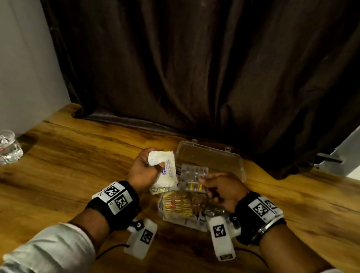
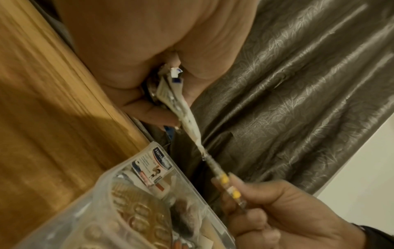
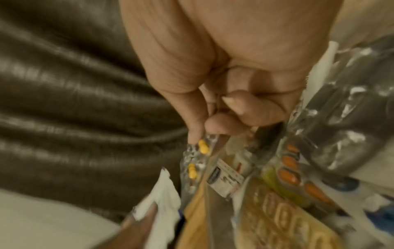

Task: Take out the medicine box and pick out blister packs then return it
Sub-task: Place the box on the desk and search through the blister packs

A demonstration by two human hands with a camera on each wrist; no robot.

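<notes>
A clear plastic medicine box lies open on the wooden table, its lid tipped back toward the curtain. Gold and orange blister packs fill its tray. My left hand holds a stack of white sachets and packs, seen edge-on in the left wrist view. My right hand pinches a silver blister pack with yellow capsules above the box, its edge touching the sachets. The same pack shows in the left wrist view.
A glass of water stands at the table's left edge by the grey wall. A dark curtain hangs behind the box. Black cables trail over the table near my forearms.
</notes>
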